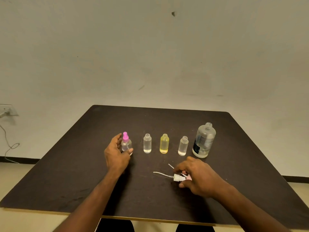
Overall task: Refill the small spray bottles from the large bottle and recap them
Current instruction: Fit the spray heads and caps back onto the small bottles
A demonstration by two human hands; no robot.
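Note:
Four small bottles stand in a row on the dark table [167, 121]. My left hand [116, 154] curls round the leftmost one, a clear bottle with a pink spray cap [125, 139]. To its right stand an uncapped clear bottle [147, 144], an uncapped yellow bottle [164, 144] and another uncapped clear bottle [183, 146]. The large clear bottle [204, 141] stands open at the right end. Nearer me, my right hand [199, 177] curls over loose spray heads lying on the table, its fingers and thumb round a white spray head [177, 178]. A pale pink spray head [189, 177] is partly hidden under the fingers.
A thin dip tube [170, 166] sticks out from under my right hand. A wall stands just behind the table, with an outlet and cable [7, 113] at the far left. The table's front edge is close to my body.

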